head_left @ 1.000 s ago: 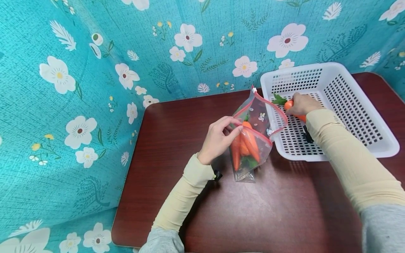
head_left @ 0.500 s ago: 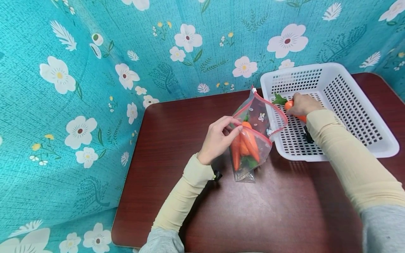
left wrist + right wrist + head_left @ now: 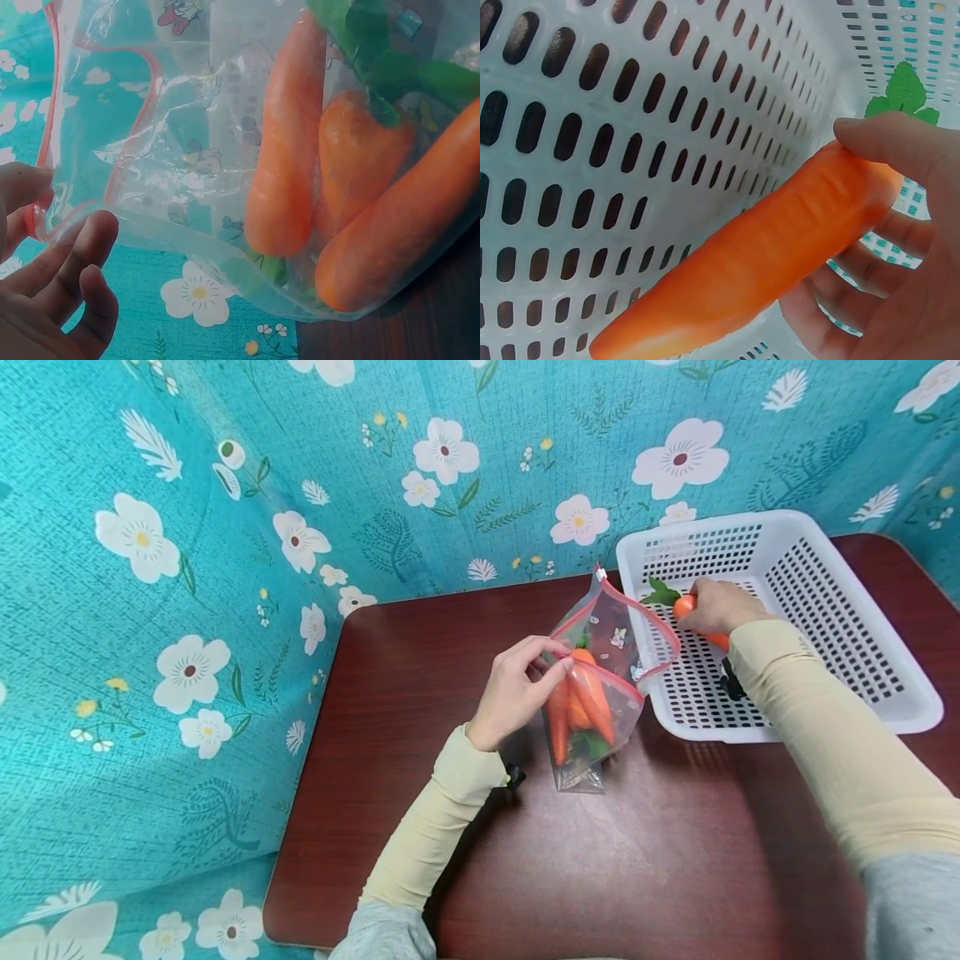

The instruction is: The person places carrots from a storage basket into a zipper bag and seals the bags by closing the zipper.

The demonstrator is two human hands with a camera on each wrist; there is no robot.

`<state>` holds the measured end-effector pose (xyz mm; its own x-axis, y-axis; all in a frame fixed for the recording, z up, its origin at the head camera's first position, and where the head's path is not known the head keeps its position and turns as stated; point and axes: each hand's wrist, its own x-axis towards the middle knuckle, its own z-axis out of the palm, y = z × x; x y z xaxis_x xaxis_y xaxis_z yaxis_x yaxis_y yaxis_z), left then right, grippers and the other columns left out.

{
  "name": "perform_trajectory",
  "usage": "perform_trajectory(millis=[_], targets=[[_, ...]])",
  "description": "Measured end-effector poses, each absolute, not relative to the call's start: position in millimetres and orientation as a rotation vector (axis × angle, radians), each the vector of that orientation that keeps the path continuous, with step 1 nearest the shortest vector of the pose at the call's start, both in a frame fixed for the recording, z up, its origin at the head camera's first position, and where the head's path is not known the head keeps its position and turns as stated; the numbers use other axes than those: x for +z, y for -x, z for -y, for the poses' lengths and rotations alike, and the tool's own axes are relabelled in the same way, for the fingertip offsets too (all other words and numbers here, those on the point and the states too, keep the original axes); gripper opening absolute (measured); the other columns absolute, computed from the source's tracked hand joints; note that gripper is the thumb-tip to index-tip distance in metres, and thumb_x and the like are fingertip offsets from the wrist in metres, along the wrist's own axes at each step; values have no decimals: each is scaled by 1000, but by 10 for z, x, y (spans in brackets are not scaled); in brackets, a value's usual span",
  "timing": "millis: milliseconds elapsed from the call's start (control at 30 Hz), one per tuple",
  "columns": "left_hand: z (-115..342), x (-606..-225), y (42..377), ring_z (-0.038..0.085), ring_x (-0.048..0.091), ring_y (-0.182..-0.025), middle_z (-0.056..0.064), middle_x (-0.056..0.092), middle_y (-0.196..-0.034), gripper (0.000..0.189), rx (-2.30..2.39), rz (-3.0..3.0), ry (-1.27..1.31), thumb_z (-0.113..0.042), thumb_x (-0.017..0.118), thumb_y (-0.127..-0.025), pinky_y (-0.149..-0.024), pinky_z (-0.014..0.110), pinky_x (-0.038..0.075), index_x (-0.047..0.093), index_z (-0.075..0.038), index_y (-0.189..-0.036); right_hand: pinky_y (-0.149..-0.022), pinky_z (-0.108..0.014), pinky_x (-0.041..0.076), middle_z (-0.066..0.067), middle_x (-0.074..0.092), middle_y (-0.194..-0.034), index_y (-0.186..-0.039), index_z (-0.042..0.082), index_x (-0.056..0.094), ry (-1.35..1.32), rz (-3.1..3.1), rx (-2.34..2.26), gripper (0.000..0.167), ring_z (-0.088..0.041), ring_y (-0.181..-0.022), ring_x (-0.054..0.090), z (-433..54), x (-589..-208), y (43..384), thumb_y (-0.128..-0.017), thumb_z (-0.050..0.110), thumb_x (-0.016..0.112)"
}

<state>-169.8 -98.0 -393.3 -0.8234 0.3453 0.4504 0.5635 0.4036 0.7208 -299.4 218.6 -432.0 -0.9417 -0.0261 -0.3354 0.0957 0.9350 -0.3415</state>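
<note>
My left hand (image 3: 517,689) pinches the red-edged rim of a clear zip bag (image 3: 622,689) between thumb and fingers. The bag's mouth gapes toward the right. Several carrots (image 3: 289,150) with green leaves (image 3: 375,60) lie inside it, seen through the plastic in the left wrist view. Over in the white basket (image 3: 855,602), my right hand (image 3: 723,607) grips one carrot (image 3: 757,247) near its thick end, thumb on top and fingers curled beneath. Green leaves (image 3: 662,593) stick out past that end. In the head view, hand and sleeve cover part of this carrot.
Both the bag and the perforated basket stand on a dark red-brown table (image 3: 405,693), with the basket at the back right. A teal floral cloth (image 3: 450,510) hangs behind and to the left. A small black device (image 3: 514,777) sits at my left wrist.
Almost nothing differs. The carrot in my right hand and its leaves have tilted very slightly within the basket, while my left hand keeps its hold on the bag's rim.
</note>
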Motion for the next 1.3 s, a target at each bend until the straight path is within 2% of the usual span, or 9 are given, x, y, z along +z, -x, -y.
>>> perform_trajectory(millis=[133, 533, 833, 1067, 1300], targets=[[979, -3930, 1693, 6, 55, -66, 3, 67, -99, 16, -1376, 2426, 804, -18, 68, -90, -63, 25, 52, 67, -9, -103, -79, -52, 44, -32, 50, -114, -127, -9, 41, -33, -2775, -531, 58, -41, -94, 50, -2187, -4277, 2979, -87, 25, 65], [991, -3932, 1688, 6, 56, -66, 1, 67, -93, 16, -1359, 2422, 792, -19, 69, -89, -63, 20, 50, 68, -10, -103, -78, -52, 45, -32, 48, -114, -127, -9, 36, -51, -2776, -584, 60, -42, -94, 50, -2177, -4151, 2908, -87, 26, 64], [994, -3921, 1675, 7, 54, -65, 2, 68, -93, 16, -1392, 2418, 786, -20, 68, -90, -62, 29, 52, 68, -10, -102, -70, -47, 44, -31, 49, -106, -121, -9, 37, -16, -2819, -602, 59, -40, -86, 51, -2210, -4094, 2877, -87, 31, 65], [1005, -3922, 1674, 8, 55, -65, 1, 67, -92, 17, -1378, 2427, 782, -20, 69, -90, -61, 23, 51, 67, -10, -103, -66, -45, 42, -28, 50, -99, -116, -8, 38, 15, -2866, -600, 59, -38, -79, 51, -2215, -4014, 2849, -85, 35, 65], [1001, -3914, 1672, 7, 57, -67, 2, 68, -94, 18, -1374, 2438, 775, -21, 69, -90, -62, 21, 50, 68, -10, -104, -60, -41, 42, -26, 47, -95, -118, -8, 34, -16, -2857, -667, 60, -35, -73, 50, -2188, -3935, 2793, -86, 35, 63]])
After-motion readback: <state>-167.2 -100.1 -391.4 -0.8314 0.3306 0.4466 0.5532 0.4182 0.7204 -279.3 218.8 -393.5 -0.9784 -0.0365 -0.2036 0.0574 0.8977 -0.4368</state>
